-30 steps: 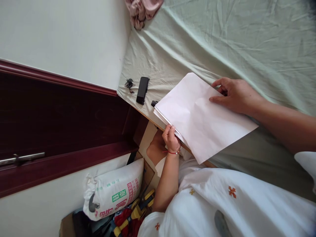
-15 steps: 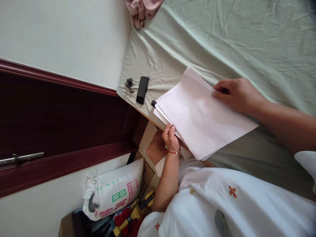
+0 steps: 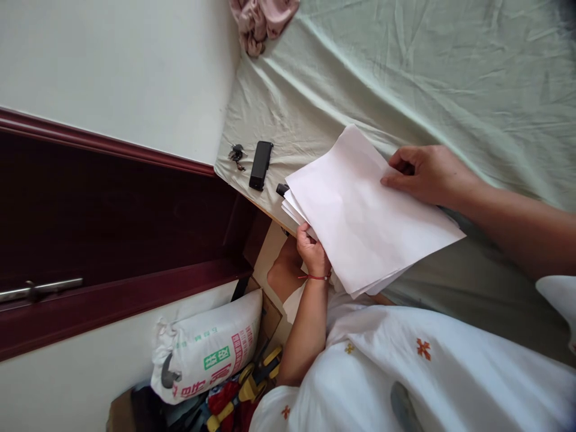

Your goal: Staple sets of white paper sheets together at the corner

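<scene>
Several loose white paper sheets (image 3: 364,210) lie in a fanned stack over the edge of the green-sheeted bed, their left edges spread apart. At the near left edge of the stack, my left hand (image 3: 312,252), with a red string at the wrist, is closed on the sheets; some of its fingers are hidden beneath the paper. My right hand (image 3: 429,174) pinches the far right edge of the top sheet between thumb and fingers. A small black object (image 3: 282,189) pokes out just beyond the stack's left corner, mostly covered.
On the pale green bed sheet (image 3: 450,72) lie a black phone-like device (image 3: 260,165) and a bunch of keys (image 3: 236,154). Pink cloth (image 3: 263,24) is bunched by the wall. Below left are a dark red door (image 3: 112,210), a white printed sack (image 3: 211,342) and yellow-handled items (image 3: 247,384).
The top sheet has shifted slightly left and toward me, with my right hand following. More of the lower sheets shows at the near edge. My left thumb has slipped partly out of sight.
</scene>
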Motion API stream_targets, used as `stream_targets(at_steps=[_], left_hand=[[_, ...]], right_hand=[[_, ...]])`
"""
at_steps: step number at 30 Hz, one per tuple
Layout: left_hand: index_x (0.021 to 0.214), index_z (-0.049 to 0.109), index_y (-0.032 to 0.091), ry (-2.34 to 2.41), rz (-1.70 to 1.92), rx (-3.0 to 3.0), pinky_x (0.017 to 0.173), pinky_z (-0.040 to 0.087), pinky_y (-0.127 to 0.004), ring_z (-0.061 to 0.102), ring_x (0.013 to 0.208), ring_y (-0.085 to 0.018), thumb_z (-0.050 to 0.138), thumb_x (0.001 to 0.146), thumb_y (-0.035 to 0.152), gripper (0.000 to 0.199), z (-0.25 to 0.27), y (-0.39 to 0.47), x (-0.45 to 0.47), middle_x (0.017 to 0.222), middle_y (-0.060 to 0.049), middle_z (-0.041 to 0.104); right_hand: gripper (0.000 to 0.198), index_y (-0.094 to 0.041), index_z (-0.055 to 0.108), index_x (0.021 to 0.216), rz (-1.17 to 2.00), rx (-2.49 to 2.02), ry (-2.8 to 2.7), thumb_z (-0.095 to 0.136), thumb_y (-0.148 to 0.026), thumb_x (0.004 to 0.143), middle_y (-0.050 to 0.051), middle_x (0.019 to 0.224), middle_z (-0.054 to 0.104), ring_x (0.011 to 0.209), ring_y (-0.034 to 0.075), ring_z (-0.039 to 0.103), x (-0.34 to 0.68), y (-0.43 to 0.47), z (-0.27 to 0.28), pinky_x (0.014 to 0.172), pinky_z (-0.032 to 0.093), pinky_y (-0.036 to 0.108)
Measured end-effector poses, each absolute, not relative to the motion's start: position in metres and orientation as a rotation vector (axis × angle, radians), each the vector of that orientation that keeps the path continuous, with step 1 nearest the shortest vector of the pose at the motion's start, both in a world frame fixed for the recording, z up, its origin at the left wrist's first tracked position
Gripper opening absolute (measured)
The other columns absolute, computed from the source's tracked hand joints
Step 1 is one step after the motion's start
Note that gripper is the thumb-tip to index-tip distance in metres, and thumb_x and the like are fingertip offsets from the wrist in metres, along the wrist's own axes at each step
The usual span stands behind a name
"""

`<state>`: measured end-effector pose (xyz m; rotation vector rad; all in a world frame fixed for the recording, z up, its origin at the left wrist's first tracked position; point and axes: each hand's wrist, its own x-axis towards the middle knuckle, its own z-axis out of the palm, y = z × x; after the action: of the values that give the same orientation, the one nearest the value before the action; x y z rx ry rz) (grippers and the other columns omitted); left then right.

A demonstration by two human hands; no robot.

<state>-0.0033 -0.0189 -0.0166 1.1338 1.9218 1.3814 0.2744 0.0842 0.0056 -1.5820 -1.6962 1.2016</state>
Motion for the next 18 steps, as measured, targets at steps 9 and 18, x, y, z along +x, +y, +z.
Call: stream_targets(at_steps=[9,18], left_hand=[[0.114,0.044,0.025,1.770,1.437,1.216,0.090,0.052,-0.028,0.065,0.096,-0.016,0.074,0.068,0.019,0.055,-0.024,-0.022,-0.008,0.108,-0.002,0.062],[0.119,0.059,0.023,1.771,1.453,1.197,0.100,0.053,-0.031,0.068,0.106,-0.019,0.070,0.074,0.023,0.046,-0.032,-0.022,-0.010,0.114,-0.005,0.071]], right_hand=[[0.017,-0.025,0.071,0.089,1.173,-1.603,-1.699,0.062,-0.039,0.084,0.006,0.083,0.074,0.076,0.026,0.066,0.274,0.083,0.007,0.073,0.048,0.041],[0.011,-0.025,0.068,0.088,1.162,-1.652,-1.575,0.062,-0.034,0.085,0.006,0.083,0.074,0.072,0.022,0.060,0.274,0.082,0.007,0.068,0.045,0.038]])
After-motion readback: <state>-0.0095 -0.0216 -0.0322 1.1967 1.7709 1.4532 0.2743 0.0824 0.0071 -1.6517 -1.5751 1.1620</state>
